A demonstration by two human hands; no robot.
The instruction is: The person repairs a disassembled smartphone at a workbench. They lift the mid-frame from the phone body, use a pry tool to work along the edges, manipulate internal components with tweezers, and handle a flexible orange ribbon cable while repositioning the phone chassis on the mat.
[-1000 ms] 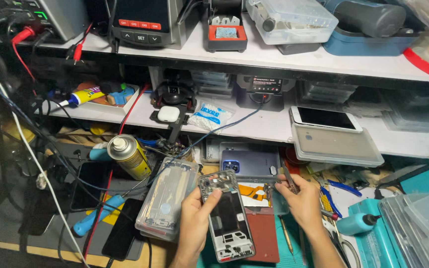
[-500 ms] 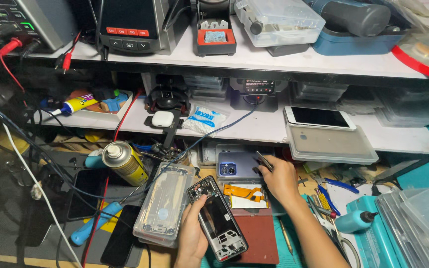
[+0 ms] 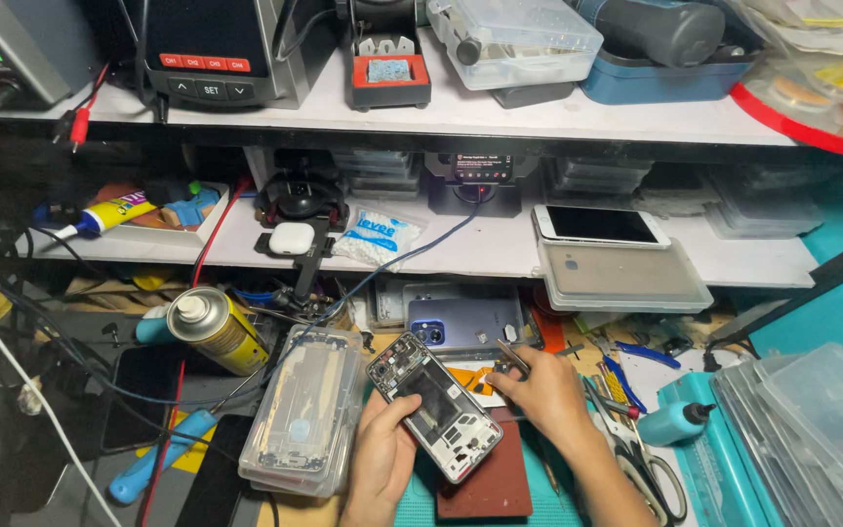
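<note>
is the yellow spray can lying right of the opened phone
No, the yellow spray can stands left of the opened phone held by the left hand.

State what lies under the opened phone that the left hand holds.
Under the opened phone a dark red mat shows on teal bench. The left hand and phone cover the mat's upper part.

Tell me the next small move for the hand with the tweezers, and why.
Probably bring the right hand and its tweezers back over the opened phone. The left hand holds that phone tilted above the dark red mat, insides facing up, while the tweezer tips sit off beside its upper edge, over the orange parts, not touching it.
</note>
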